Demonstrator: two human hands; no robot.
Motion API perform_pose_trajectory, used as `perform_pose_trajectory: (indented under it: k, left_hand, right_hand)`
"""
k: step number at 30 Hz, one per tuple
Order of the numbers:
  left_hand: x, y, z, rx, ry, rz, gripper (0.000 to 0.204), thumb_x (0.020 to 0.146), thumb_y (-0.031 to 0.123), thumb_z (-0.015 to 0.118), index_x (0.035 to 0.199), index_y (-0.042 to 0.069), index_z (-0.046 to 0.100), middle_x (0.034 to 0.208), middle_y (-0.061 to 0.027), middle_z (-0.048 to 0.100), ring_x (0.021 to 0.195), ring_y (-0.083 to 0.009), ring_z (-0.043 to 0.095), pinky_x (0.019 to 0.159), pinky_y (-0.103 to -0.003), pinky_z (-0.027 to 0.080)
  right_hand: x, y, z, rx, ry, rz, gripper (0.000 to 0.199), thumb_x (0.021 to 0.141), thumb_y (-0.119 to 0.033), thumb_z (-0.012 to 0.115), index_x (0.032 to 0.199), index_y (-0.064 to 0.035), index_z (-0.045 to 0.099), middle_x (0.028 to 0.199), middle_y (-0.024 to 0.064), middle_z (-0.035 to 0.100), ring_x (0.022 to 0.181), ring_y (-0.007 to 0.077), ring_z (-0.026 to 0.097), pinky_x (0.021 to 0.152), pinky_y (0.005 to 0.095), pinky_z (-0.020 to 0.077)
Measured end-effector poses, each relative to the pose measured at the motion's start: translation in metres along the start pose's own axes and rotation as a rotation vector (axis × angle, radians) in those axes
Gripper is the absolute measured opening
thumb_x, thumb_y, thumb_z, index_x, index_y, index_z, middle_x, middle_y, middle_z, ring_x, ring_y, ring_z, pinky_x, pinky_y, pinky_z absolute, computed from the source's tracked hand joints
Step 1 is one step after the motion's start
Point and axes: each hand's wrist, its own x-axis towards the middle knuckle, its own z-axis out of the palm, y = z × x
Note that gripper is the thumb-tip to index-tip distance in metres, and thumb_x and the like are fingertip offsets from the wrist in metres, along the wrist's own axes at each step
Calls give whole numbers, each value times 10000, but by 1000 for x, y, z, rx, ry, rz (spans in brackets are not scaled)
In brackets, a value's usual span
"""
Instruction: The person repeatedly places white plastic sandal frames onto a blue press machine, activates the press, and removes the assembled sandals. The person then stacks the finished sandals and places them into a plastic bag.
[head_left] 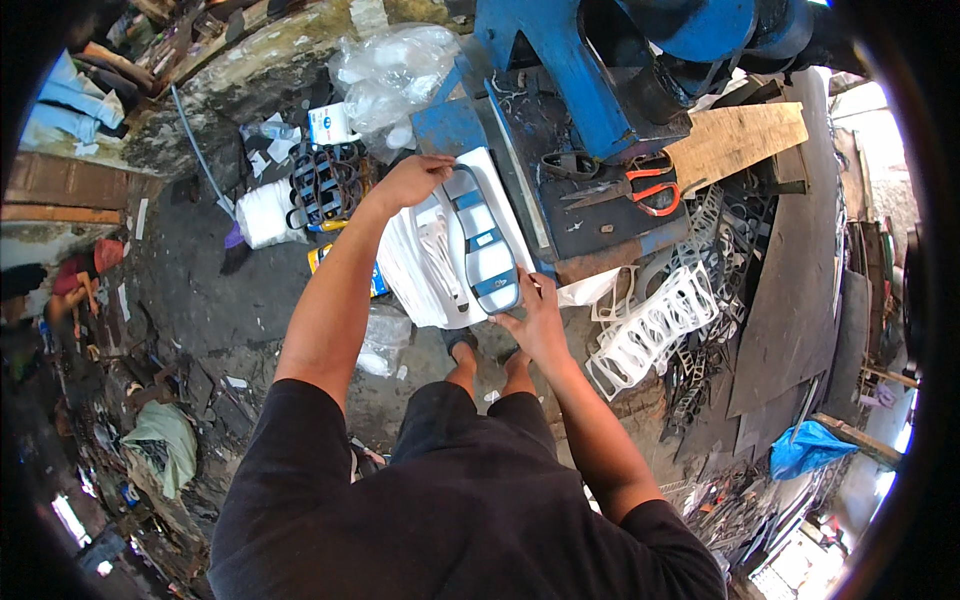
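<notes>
In the head view, the hands are apart: the left hand [415, 183] is at the far end of a blue-grey sole-shaped cutout [485, 239], its grip unclear; the right hand [536, 322] clasps the near end. White sheets [408, 262] lie beneath and left, orange-handled scissors [628, 187] right.

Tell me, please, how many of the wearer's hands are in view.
2: the left hand at the far end of the blue sole-shaped piece, the right hand at its near end.
</notes>
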Motion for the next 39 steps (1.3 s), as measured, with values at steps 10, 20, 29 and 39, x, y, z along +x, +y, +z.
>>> perform_pose_trajectory:
  k: [10, 20, 29, 39]
  left_hand:
    - [-37, -1, 48, -157, 691, -5, 489, 878, 254, 711, 1259, -23, 581, 1229, -184, 616, 1148, -276, 577, 982, -353, 437]
    - [-92, 8, 91, -896, 374, -376, 1044, 766, 222, 835, 1531, 52, 145, 1454, -188, 398, 1252, -254, 470, 951, -427, 429]
    - [-90, 32, 84, -980, 264, -329, 1013, 788, 129, 802, 1511, 74, 95, 1237, -126, 580, 1133, -239, 558, 931, -443, 442]
    - [27, 62, 96, -788, 224, -381, 878, 813, 142, 751, 1507, 66, 218, 1266, -124, 561, 1125, -242, 540, 875, -450, 400]
  right_hand:
    - [-13, -21, -9, -39, 157, 46, 926, 696, -136, 841, 1469, -53, 338, 1344, 235, 401, 1213, 386, 466, 998, 433, 444]
    - [-38, 16, 38, 1514, 40, 698, 473, 919, -167, 688, 1257, 50, 437, 1120, 85, 547, 1050, 174, 570, 962, 313, 484]
    - [-47, -8, 14, 1417, 180, 613, 270, 944, -148, 645, 1116, 28, 536, 1054, 51, 569, 1015, 161, 580, 960, 322, 491]
    - [17, 16, -13, 1526, 318, 551, 249, 953, -198, 651, 1067, 2, 556, 1041, 40, 583, 1018, 154, 580, 958, 330, 491]
